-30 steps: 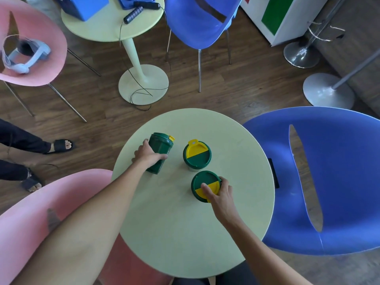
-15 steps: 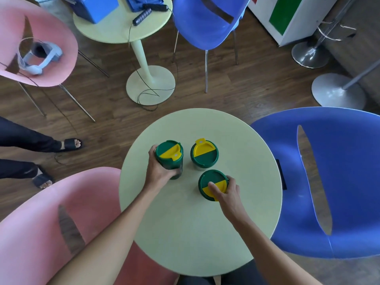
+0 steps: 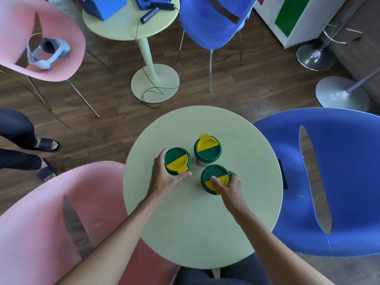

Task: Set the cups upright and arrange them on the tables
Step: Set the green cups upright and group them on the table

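Note:
Three green cups with green-and-yellow lids stand upright close together on the near round pale-green table (image 3: 205, 233). My left hand (image 3: 164, 179) wraps around the left cup (image 3: 176, 159), thumb and fingers on its sides. My right hand (image 3: 228, 188) grips the near right cup (image 3: 214, 174) at its lid edge, a finger lying on the yellow half. The far cup (image 3: 207, 149) stands free behind them, touched by neither hand.
A blue chair (image 3: 339, 182) stands to the right and a pink chair (image 3: 51, 223) to the left. A second round table (image 3: 123, 27) at the back carries a blue box and a cable. Another person's sandalled feet (image 3: 48, 145) are at the left.
My left hand has tipped the left cup from tilted to upright, its lid now facing up, beside the other two. The right hand stayed on the near right cup.

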